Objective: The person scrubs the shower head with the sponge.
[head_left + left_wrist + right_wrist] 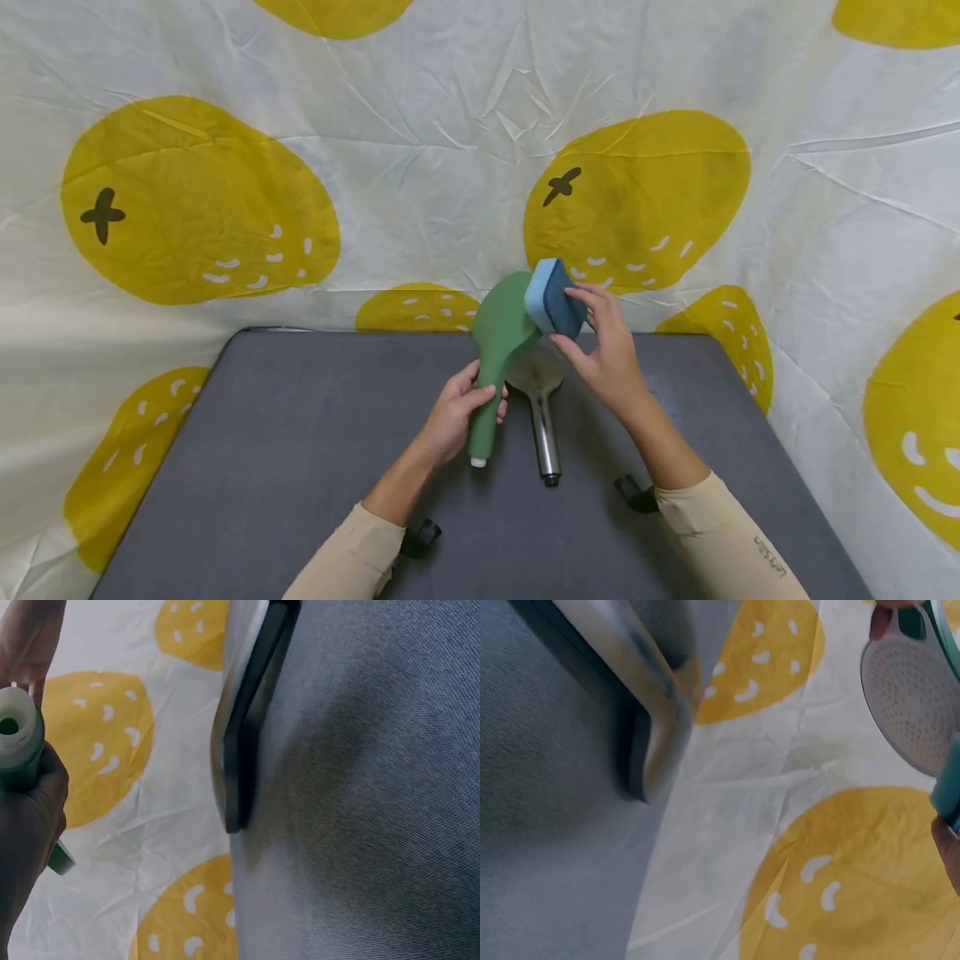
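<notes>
- A green shower head (497, 321) is held up above the table, its round head at the top and its handle slanting down toward the person; the handle ends in a short white connector (478, 462), whose opening shows in the left wrist view.
- In the right wrist view, its spray face (911, 701) is pale and dotted with small holes.
- The left hand (457, 410) grips this handle, thumb across the front and fingers wrapped round the other side.
- A two-layer sponge (557, 298) is at the right edge of the green round head, the light blue layer toward it and the dark blue layer away from it; whether the two touch, I cannot tell.
- The right hand (609, 358) pinches the sponge, thumb at its lower edge and fingertips on the dark layer.
- Below and just right of the green handle, a silver shower head (546, 421) lies on the table, its handle toward the person; its round head is partly hidden behind the green one.
- Both forearms wear beige sleeves (348, 554), with a black device (422, 538) beside each.
- The dark grey table (262, 467) has rounded far corners.
- Behind it hangs a creased white cloth (427, 208) printed with large yellow shapes (198, 200).
</notes>
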A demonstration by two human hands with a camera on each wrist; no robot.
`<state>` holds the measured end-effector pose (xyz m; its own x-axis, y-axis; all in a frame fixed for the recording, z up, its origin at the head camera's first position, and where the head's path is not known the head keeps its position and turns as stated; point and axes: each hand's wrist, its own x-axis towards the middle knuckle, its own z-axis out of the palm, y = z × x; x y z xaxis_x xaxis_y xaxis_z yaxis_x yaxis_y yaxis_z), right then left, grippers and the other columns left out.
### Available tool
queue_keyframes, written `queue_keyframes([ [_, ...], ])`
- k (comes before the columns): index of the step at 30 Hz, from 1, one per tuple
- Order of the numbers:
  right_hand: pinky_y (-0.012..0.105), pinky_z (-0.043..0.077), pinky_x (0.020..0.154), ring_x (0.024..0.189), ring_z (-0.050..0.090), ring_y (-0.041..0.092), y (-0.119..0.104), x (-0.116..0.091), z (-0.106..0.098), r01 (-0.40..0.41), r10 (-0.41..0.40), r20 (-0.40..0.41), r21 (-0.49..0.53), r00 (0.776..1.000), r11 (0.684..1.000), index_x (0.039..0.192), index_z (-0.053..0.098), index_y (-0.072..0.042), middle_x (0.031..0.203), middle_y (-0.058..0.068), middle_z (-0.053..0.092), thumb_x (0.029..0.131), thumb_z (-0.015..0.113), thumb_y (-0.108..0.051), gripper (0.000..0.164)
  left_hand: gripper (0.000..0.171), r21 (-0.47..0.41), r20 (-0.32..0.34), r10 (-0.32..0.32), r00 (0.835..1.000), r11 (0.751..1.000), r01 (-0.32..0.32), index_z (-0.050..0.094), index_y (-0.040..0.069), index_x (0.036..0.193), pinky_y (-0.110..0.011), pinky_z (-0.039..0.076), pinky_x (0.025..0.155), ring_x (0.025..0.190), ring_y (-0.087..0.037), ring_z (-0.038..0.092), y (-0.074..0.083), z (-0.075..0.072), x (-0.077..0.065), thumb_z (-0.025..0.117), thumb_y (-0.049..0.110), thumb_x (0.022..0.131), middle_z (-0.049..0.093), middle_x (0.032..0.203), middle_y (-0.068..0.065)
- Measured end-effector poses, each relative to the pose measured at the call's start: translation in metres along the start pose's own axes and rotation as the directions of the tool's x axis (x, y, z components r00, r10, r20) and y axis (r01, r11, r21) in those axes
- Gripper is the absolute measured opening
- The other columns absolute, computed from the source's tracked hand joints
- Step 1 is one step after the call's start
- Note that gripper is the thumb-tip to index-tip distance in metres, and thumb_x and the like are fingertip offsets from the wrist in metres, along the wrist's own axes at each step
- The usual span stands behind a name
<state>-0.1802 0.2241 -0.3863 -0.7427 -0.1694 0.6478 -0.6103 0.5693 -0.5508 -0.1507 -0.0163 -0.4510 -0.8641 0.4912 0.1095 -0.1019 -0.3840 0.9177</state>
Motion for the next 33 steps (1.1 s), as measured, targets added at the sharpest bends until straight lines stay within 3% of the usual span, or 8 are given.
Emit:
queue_keyframes([
  [4, 0.069, 0.048, 0.103, 0.137, 0.048, 0.040, 0.002, 0.005, -0.004, -0.047, 0.046, 0.017, 0.036, 0.999, 0.998, 0.147, 0.050, -0.004, 0.150, 0.023, 0.044, 0.086, 0.081, 0.002, 0.068, 0.047, 0.044, -0.026, 0.023, 0.999, 0.999, -0.021, 0.036, -0.008, 0.149, -0.027, 0.060, 0.074, 0.077, -0.011, 0.064, -0.001, -0.001, 0.002, 0.050, 0.009, 0.108, 0.063, 0.097, -0.003],
  [8, 0.067, 0.051, 0.101, 0.135, 0.048, 0.039, 0.000, 0.000, -0.001, -0.028, 0.028, 0.011, 0.015, 1.000, 0.999, 0.144, 0.051, -0.002, 0.148, 0.024, 0.044, 0.083, 0.084, 0.000, 0.069, 0.046, 0.056, -0.039, 0.045, 0.998, 0.998, -0.043, 0.039, -0.008, 0.148, -0.029, 0.061, 0.074, 0.077, -0.011, 0.065, -0.002, -0.002, 0.002, 0.052, 0.009, 0.107, 0.064, 0.098, -0.003],
  [17, 0.058, 0.052, 0.098, 0.129, 0.049, 0.044, -0.007, -0.031, 0.027, 0.131, -0.128, 0.033, -0.103, 0.991, 0.986, 0.138, 0.052, 0.000, 0.144, 0.030, 0.041, 0.077, 0.089, 0.000, 0.072, 0.042, 0.011, -0.048, 0.004, 0.999, 1.000, -0.004, 0.039, -0.013, 0.142, -0.023, 0.059, 0.069, 0.072, -0.010, 0.063, -0.003, -0.002, 0.003, 0.049, 0.007, 0.107, 0.059, 0.093, -0.005],
  [21, 0.048, 0.056, 0.081, 0.122, 0.054, 0.043, -0.011, -0.041, 0.035, 0.222, -0.208, 0.106, -0.142, 0.972, 0.965, 0.138, 0.054, -0.003, 0.142, 0.031, 0.041, 0.076, 0.091, -0.003, 0.072, 0.045, 0.027, -0.061, -0.001, 0.998, 1.000, 0.003, 0.042, -0.010, 0.143, -0.023, 0.057, 0.068, 0.073, -0.010, 0.062, -0.002, -0.001, 0.004, 0.057, 0.001, 0.101, 0.061, 0.094, -0.003],
  [24, 0.045, 0.055, 0.075, 0.120, 0.055, 0.043, -0.014, -0.042, 0.036, 0.264, -0.244, 0.132, -0.166, 0.961, 0.950, 0.136, 0.055, -0.005, 0.141, 0.031, 0.043, 0.075, 0.092, -0.003, 0.071, 0.046, 0.031, -0.068, -0.032, 0.997, 0.999, 0.034, 0.044, -0.010, 0.142, -0.023, 0.057, 0.067, 0.071, -0.010, 0.061, 0.000, 0.000, 0.005, 0.058, -0.001, 0.099, 0.063, 0.092, -0.003],
  [27, 0.049, 0.055, 0.082, 0.125, 0.051, 0.044, -0.015, -0.040, 0.034, 0.268, -0.245, 0.138, -0.186, 0.960, 0.945, 0.135, 0.056, -0.006, 0.141, 0.030, 0.044, 0.075, 0.091, -0.003, 0.070, 0.046, 0.045, -0.046, -0.097, 0.994, 0.994, 0.099, 0.044, -0.009, 0.143, -0.025, 0.058, 0.069, 0.074, -0.012, 0.062, 0.002, -0.001, 0.006, 0.057, 0.003, 0.101, 0.062, 0.092, -0.004],
  [30, 0.053, 0.055, 0.090, 0.129, 0.048, 0.044, -0.015, -0.037, 0.031, 0.280, -0.251, 0.156, -0.201, 0.955, 0.939, 0.134, 0.058, -0.008, 0.143, 0.029, 0.044, 0.076, 0.091, -0.003, 0.067, 0.051, 0.107, -0.003, -0.153, 0.988, 0.983, 0.152, 0.043, -0.007, 0.149, -0.026, 0.056, 0.080, 0.089, -0.013, 0.063, 0.003, -0.005, 0.006, 0.057, 0.012, 0.103, 0.066, 0.109, -0.009],
  [33, 0.054, 0.056, 0.093, 0.129, 0.047, 0.044, -0.015, -0.035, 0.028, 0.313, -0.278, 0.181, -0.213, 0.943, 0.925, 0.134, 0.058, -0.009, 0.144, 0.028, 0.044, 0.085, 0.086, -0.011, 0.056, 0.056, 0.181, 0.040, -0.166, 0.985, 0.971, 0.156, 0.040, -0.003, 0.154, -0.026, 0.052, 0.090, 0.106, -0.014, 0.058, 0.003, -0.009, 0.006, 0.058, 0.015, 0.105, 0.059, 0.135, -0.017],
])
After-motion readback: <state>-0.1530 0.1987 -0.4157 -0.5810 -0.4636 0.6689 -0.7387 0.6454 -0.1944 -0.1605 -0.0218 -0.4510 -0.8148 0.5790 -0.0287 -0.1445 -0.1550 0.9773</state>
